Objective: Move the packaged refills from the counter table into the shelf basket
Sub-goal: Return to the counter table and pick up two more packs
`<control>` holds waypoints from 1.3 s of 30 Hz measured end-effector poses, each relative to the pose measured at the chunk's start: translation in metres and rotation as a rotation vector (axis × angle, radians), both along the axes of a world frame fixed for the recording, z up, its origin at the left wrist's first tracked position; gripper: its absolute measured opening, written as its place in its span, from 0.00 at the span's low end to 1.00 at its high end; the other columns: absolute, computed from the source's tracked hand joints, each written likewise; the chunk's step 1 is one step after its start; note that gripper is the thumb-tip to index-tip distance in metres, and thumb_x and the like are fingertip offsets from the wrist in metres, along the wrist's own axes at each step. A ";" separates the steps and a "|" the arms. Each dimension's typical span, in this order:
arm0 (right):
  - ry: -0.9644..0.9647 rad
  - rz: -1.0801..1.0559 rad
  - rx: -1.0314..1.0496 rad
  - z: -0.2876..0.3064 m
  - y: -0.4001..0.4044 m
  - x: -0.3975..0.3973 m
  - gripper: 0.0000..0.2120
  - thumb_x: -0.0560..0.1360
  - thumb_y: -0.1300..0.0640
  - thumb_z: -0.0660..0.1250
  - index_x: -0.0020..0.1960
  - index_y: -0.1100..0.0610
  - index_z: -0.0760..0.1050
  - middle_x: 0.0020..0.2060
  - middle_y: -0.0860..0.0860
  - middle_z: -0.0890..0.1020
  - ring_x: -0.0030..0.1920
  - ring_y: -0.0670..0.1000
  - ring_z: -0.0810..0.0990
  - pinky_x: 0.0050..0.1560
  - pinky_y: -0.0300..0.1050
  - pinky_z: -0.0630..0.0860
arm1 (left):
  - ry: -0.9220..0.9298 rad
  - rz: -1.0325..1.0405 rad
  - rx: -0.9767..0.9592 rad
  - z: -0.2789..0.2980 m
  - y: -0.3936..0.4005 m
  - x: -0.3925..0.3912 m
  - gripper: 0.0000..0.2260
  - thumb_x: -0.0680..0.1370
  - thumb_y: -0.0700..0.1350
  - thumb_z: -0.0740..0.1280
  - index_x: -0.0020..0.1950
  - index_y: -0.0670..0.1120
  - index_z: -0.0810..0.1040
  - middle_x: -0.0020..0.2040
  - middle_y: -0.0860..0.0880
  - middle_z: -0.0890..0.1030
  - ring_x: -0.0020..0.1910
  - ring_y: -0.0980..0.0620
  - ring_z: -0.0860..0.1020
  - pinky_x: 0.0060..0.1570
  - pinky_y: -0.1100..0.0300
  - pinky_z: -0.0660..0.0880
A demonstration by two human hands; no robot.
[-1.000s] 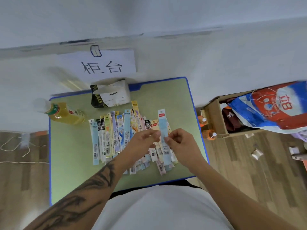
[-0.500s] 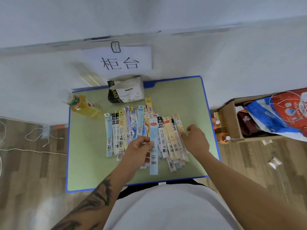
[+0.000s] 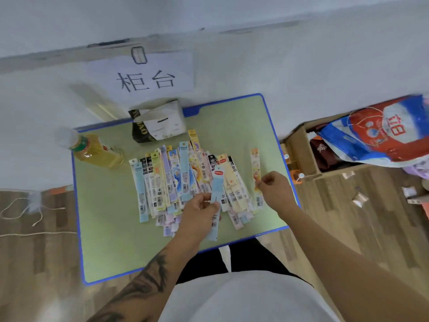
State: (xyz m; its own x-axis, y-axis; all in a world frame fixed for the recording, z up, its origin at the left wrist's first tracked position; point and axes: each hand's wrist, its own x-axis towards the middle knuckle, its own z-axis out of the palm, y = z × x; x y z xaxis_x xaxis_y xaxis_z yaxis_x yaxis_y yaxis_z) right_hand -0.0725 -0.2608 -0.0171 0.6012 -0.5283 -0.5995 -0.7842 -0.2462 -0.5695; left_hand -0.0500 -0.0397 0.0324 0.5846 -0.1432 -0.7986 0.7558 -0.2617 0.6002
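Observation:
Several long, narrow packaged refills (image 3: 176,180) lie fanned out side by side on the green counter table (image 3: 111,240) with a blue rim. My left hand (image 3: 200,213) pinches a light-blue refill pack with a red label (image 3: 217,184), lifted a little over the pile. My right hand (image 3: 274,190) pinches a pale orange refill pack (image 3: 255,163) at the right end of the spread, its top pointing away from me. No shelf basket shows in this view.
A bottle of yellow drink (image 3: 95,151) lies at the table's back left. A black-and-white bag (image 3: 157,123) stands at the back edge under a paper sign (image 3: 144,76). A cardboard box (image 3: 301,149) with a colourful bag (image 3: 380,131) sits on the floor to the right.
My right hand moved from the pile's right side and picked up the orange pack. My left hand kept hold of the light-blue pack and raised it slightly.

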 end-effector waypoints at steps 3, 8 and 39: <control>-0.107 -0.159 0.100 0.030 0.002 -0.025 0.08 0.77 0.55 0.74 0.44 0.56 0.76 0.37 0.50 0.83 0.36 0.50 0.77 0.42 0.50 0.75 | 0.019 -0.116 -0.014 -0.006 -0.022 0.002 0.05 0.83 0.41 0.68 0.57 0.49 0.81 0.49 0.44 0.83 0.46 0.44 0.82 0.49 0.46 0.80; -0.267 -0.348 0.226 0.072 -0.004 -0.079 0.09 0.78 0.57 0.74 0.44 0.57 0.75 0.41 0.60 0.84 0.38 0.52 0.78 0.43 0.53 0.78 | -0.013 -0.253 -0.090 0.008 -0.080 -0.013 0.06 0.82 0.39 0.68 0.50 0.50 0.82 0.44 0.47 0.83 0.43 0.45 0.82 0.44 0.52 0.78; -0.866 -1.239 0.142 0.118 -0.227 -0.582 0.07 0.77 0.63 0.74 0.45 0.60 0.76 0.31 0.55 0.74 0.37 0.53 0.73 0.44 0.53 0.77 | -0.235 -1.140 -0.220 0.102 -0.443 -0.445 0.07 0.83 0.41 0.67 0.58 0.49 0.83 0.50 0.50 0.88 0.51 0.49 0.86 0.60 0.40 0.80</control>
State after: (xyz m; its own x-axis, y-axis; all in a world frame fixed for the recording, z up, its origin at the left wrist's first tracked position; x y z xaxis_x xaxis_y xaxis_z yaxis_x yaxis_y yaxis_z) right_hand -0.6541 -0.4881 0.1010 0.0176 -0.9192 -0.3935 0.1295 0.3923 -0.9107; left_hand -0.4954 -0.4826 0.1343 0.1591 -0.7978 -0.5816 0.0183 -0.5866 0.8097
